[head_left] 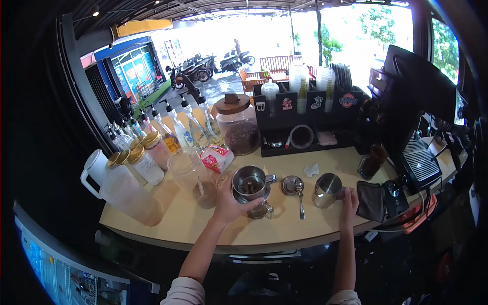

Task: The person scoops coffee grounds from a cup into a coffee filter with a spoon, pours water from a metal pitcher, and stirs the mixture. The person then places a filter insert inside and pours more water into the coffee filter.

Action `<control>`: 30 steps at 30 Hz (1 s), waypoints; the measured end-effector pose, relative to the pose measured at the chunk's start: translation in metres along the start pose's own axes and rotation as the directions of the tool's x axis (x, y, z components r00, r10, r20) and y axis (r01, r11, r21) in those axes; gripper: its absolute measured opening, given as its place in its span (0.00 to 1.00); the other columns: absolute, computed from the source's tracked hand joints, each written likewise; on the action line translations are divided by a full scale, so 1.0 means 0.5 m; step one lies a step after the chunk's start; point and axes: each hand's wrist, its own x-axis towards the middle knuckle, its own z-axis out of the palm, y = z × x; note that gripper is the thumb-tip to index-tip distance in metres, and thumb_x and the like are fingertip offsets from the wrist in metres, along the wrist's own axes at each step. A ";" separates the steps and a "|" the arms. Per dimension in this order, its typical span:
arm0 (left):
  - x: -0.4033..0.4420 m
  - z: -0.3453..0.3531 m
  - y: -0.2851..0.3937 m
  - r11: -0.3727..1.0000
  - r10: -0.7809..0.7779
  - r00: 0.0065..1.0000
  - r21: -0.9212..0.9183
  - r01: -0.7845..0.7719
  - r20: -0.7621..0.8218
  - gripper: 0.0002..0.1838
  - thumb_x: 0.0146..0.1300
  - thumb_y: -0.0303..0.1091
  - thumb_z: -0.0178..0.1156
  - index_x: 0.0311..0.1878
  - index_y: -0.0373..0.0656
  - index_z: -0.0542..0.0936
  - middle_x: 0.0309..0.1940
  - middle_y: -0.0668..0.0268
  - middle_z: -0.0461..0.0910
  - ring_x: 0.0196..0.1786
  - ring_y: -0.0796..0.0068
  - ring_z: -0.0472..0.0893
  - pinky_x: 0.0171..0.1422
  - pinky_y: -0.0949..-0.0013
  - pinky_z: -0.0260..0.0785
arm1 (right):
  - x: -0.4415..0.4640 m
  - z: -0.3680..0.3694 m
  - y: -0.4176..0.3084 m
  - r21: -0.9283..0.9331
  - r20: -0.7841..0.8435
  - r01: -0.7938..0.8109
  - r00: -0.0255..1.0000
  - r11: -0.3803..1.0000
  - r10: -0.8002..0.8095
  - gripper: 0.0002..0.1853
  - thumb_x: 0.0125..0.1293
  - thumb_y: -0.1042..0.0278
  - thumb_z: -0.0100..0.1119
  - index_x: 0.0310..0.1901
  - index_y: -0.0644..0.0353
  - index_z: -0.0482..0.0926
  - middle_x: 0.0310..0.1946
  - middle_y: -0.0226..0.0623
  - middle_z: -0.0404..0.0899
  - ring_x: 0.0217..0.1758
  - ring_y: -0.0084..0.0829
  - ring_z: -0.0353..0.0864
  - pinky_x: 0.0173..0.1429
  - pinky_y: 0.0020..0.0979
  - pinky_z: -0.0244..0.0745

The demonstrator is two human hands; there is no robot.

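Observation:
My left hand (231, 202) is wrapped round the side of a steel coffee dripper (250, 178), which has a thin post standing up inside it. Below the dripper a clear glass mug (268, 211) partly shows; most of it is hidden. My right hand (349, 202) has its fingers closed on the handle of a steel milk pitcher (325, 194), upright at the counter's right part. Between the two vessels lie a small round metal lid (291, 185) and a spoon (301, 203), the spoon's bowl resting at the lid.
Plastic jugs (133, 198), lidded jars (147, 165) and pump bottles (187, 127) crowd the left. Behind stand a wooden-lidded glass jar (238, 129) and a black cup organizer (284, 134). A dark cloth (371, 201) and an espresso machine (422, 157) are at right.

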 end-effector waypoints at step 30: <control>-0.004 0.001 -0.008 0.985 -0.063 0.997 -0.157 0.068 0.040 0.40 0.39 0.41 0.79 0.56 0.38 0.73 0.48 0.61 0.80 0.55 0.67 0.78 0.64 0.64 0.67 | 0.073 0.191 -0.290 0.231 0.564 -0.172 0.825 0.958 0.012 0.08 0.66 0.76 0.58 0.32 0.57 0.68 0.29 0.27 0.76 0.31 0.16 0.74 0.37 0.22 0.70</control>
